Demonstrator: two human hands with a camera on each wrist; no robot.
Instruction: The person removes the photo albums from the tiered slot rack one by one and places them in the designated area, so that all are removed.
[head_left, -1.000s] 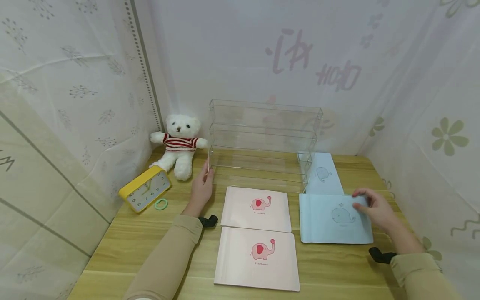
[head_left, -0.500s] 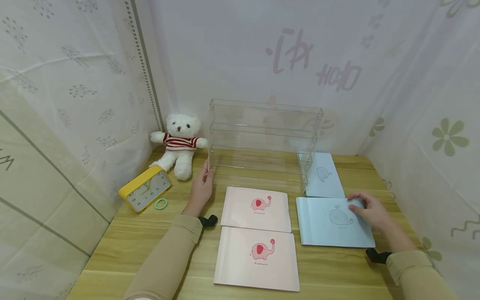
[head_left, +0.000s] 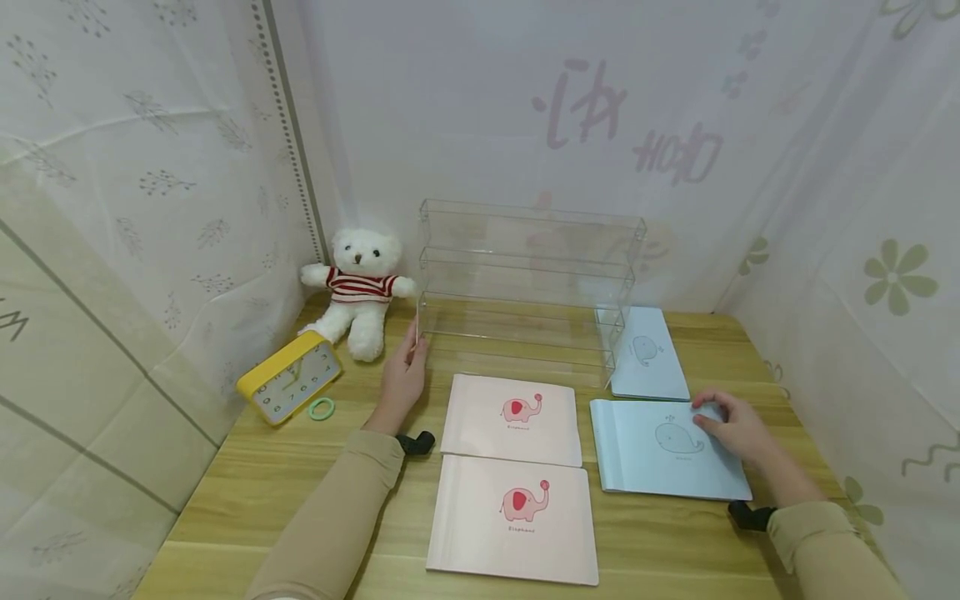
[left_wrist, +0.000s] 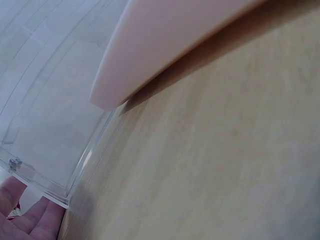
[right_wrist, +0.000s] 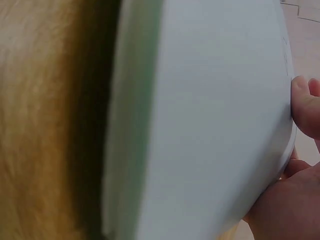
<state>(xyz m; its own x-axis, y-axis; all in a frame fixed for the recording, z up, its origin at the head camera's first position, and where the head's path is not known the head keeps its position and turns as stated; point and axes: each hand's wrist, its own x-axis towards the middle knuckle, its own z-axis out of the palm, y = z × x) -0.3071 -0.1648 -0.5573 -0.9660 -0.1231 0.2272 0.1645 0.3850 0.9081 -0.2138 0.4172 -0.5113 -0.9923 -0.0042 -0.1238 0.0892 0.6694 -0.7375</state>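
In the head view, my right hand [head_left: 738, 427] pinches the far right corner of a light-blue album [head_left: 645, 467] with a whale drawing, thumb on its cover. The right wrist view shows that album [right_wrist: 210, 115] close up, slightly above the wood. My left hand [head_left: 402, 379] rests against the left side of a clear tiered acrylic rack [head_left: 517, 321]; in the left wrist view, its fingers [left_wrist: 47, 217] lie along the outside of the side panel. Two pink elephant albums, one farther [head_left: 480, 417] and one nearer [head_left: 480, 525], lie before the rack. A second blue album [head_left: 656, 371] lies beside it.
A white teddy bear [head_left: 362, 287] in a striped sweater sits left of the rack. A yellow alarm clock [head_left: 288, 375] and a small green ring [head_left: 322, 408] are at the left of the wooden table [head_left: 247, 492]. Patterned curtains hang around.
My right hand has drawn the nearer blue album slightly toward me, widening the gap to the blue album behind it. The left hand has stayed at the rack's side.
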